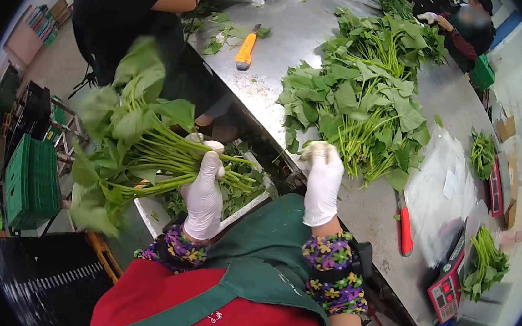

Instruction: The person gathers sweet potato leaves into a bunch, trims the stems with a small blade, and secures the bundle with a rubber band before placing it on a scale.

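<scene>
My left hand (204, 195), in a white glove, is closed around the stems of a bunch of leafy greens (149, 152). The leaves hang out to the left and are blurred by motion. My right hand (323, 181), also gloved, is at the table's near edge with its fingers curled together. Whether a thin stem is pinched in them I cannot make out. Just beyond it lies a large pile of leafy greens (367, 104) on the metal table (278, 51).
A yellow-handled knife (245, 51) and a red-handled knife (404, 230) lie on the table. Plastic bags (443, 168) and a red scale (446, 291) are at right. Below my hands is a bin (231, 213) of loose leaves. Green crates (33, 182) stand left; two people work nearby.
</scene>
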Action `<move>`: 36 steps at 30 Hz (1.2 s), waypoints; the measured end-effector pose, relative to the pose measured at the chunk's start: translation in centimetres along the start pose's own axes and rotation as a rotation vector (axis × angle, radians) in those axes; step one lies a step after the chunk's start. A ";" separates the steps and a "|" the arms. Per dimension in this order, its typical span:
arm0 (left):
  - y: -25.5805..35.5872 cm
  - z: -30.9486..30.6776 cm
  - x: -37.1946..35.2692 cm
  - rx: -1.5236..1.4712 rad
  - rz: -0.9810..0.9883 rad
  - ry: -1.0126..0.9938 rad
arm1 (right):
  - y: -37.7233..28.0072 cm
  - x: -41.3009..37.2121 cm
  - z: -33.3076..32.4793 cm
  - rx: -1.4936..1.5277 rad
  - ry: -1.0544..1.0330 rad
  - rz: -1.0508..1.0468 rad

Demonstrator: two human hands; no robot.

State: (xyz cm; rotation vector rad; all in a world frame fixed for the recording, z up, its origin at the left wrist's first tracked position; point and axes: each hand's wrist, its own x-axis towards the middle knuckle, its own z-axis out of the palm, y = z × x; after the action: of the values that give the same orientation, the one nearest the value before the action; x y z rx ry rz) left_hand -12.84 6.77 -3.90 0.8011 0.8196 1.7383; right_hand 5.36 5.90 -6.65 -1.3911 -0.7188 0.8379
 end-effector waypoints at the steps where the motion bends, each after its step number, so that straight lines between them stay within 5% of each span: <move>1: 0.2 -0.5 0.2 0.081 -0.019 -0.048 | 0.2 0.0 -0.1 -0.217 -0.252 0.009; 3: 0.4 -0.6 0.4 0.108 -0.082 -0.118 | -1.5 -1.4 0.5 -0.547 -0.610 0.023; 6: 0.2 -0.4 1.1 0.119 -0.204 -0.192 | -1.8 -1.4 0.6 -0.327 -0.524 -0.221; 10: -1.0 -0.3 1.2 0.048 -0.412 -0.280 | -3.8 -2.4 0.2 -0.201 -0.782 0.138; 12: -1.1 0.1 1.1 -0.005 -0.570 -0.337 | -3.0 -2.4 -0.2 -0.182 -0.766 0.158; 18: -1.9 -0.3 0.7 -0.070 -0.651 -0.442 | -2.0 -2.1 -1.0 -0.129 -0.893 0.114; 20: -2.5 -0.7 0.7 -0.009 -0.677 -0.440 | -1.4 -2.0 -0.9 -0.791 -0.538 -0.372; 21: -2.4 -0.8 0.6 -0.032 -0.674 -0.407 | -0.8 -1.8 -0.7 -0.993 -0.429 -0.423; 24: -2.4 -0.5 0.9 0.006 -0.611 -0.338 | -0.5 -2.2 -1.0 -0.736 -0.429 -0.163; 29: -3.1 -0.2 0.8 0.003 -0.618 -0.267 | -1.4 -4.1 -0.1 -0.278 -0.515 -0.024; 36: -3.1 0.3 -0.1 -0.046 -0.732 -0.267 | -0.2 -3.6 -0.2 -0.252 -0.554 0.058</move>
State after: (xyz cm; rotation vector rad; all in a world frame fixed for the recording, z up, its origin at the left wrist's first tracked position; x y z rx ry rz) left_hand -10.99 7.56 -6.34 0.5808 0.7590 0.9743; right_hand 3.66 2.74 -6.31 -1.4139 -1.2467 1.2320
